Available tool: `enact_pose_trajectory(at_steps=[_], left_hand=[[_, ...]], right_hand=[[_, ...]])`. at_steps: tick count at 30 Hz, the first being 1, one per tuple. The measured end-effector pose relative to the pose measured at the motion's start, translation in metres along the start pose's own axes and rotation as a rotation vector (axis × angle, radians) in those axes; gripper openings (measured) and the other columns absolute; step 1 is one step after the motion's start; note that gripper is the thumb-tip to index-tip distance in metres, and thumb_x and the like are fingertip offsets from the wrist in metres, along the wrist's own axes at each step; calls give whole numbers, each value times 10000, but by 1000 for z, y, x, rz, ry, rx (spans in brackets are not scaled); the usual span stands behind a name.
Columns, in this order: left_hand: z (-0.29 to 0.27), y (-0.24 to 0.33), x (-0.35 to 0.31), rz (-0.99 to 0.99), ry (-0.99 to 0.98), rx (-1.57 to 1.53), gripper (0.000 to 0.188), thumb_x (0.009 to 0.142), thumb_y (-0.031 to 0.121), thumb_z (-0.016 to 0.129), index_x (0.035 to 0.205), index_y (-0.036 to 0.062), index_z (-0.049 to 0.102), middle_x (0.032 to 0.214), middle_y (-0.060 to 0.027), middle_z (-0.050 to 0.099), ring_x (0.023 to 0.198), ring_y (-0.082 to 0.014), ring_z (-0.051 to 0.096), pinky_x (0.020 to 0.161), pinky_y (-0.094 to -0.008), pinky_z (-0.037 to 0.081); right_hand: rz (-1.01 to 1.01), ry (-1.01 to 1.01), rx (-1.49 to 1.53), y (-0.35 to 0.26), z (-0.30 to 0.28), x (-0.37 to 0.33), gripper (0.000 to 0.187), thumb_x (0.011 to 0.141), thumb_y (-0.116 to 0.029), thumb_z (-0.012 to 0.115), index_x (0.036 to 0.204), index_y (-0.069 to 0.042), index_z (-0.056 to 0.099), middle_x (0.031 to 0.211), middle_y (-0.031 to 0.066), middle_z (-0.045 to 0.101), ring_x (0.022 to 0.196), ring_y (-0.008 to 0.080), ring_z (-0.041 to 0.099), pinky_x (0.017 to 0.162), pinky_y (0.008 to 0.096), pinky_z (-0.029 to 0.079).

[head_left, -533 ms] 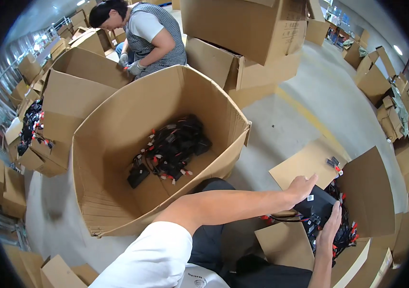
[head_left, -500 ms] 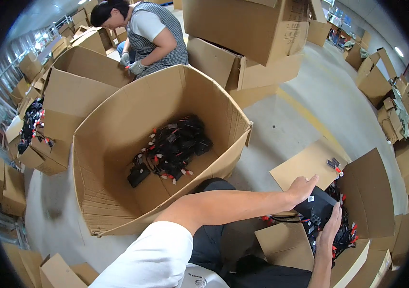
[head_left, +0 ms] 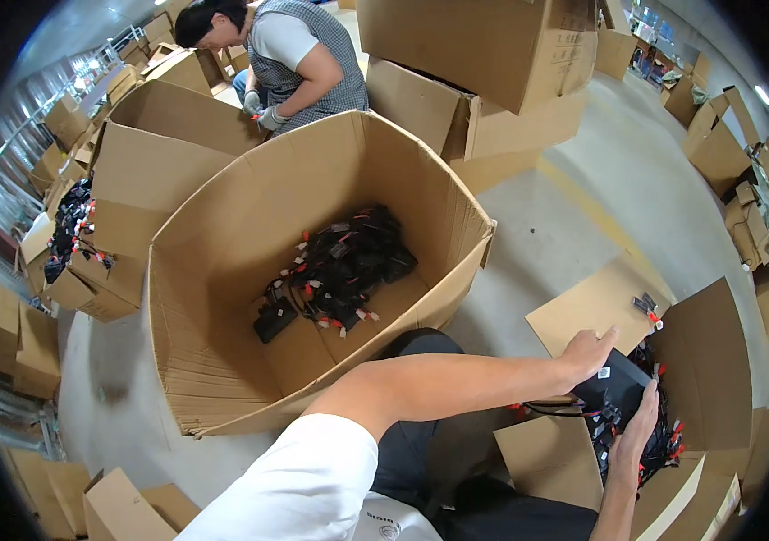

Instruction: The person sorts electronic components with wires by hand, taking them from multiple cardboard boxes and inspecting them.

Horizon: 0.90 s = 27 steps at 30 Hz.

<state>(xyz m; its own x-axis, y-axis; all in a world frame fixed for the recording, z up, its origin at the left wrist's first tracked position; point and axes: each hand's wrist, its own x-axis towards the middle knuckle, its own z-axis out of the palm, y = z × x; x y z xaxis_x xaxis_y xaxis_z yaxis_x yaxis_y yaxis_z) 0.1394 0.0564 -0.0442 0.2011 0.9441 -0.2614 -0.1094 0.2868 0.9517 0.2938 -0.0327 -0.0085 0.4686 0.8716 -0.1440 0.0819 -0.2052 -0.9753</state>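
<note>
Above an open carton at the lower right, a flat black electronic module [head_left: 619, 388] with a small white label is held between my two hands. My left hand [head_left: 588, 355] closes on its upper left edge, with that arm stretched across my body. Against its right side my right hand [head_left: 639, 422] is pressed, fingers along the edge. Dark cables run out from the module's lower left. Under it, the carton [head_left: 704, 352] holds a heap of black modules and wires [head_left: 659, 442] with red and white connectors; my hands hide part of this heap.
A large open carton [head_left: 222, 225] in front of me holds a pile of black modules [head_left: 348, 261]. Beyond it a person [head_left: 303, 68] in grey gloves bends over another carton [head_left: 164, 149]. Big boxes [head_left: 470, 54] stand behind. Small dark pieces [head_left: 644, 305] lie on a carton flap.
The whole view has shifted a little, so the surroundings sit slightly farther right. My hands keep their hold on the black module, with little visible movement relative to the carton.
</note>
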Motion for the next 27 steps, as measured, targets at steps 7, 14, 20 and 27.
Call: enact_pose_trajectory(at_steps=[7,14,20,27], left_hand=[[-5,7,3,-16,-15,16,683,999,555,381,758,-54,577,731,-137,585,747,-209,563,727,-434,448],[-1,3,3,24,33,23,770,979,586,359,812,-119,622,795,-275,642,841,-355,659,796,-476,469],[-1,-2,3,31,-2,21,728,999,568,350,861,-100,605,759,-173,609,788,-223,584,784,-429,457],[-3,8,-4,-41,-28,-41,726,993,563,367,913,-110,626,850,-206,657,834,-255,626,793,-434,464]], right_hand=[[35,84,-32,-18,17,-8,743,985,-476,501,1505,20,311,1558,139,327,1414,247,332,1160,377,242],[-42,45,-53,7,0,7,696,1002,-446,485,1495,21,333,1564,141,318,1422,253,324,1172,369,225],[-89,76,-88,13,1,6,652,1007,-452,477,1476,-10,384,1496,120,395,1368,232,377,1137,369,278],[-58,27,32,-1,7,0,665,1001,-447,498,1459,22,391,1470,138,421,1329,234,420,1112,364,323]])
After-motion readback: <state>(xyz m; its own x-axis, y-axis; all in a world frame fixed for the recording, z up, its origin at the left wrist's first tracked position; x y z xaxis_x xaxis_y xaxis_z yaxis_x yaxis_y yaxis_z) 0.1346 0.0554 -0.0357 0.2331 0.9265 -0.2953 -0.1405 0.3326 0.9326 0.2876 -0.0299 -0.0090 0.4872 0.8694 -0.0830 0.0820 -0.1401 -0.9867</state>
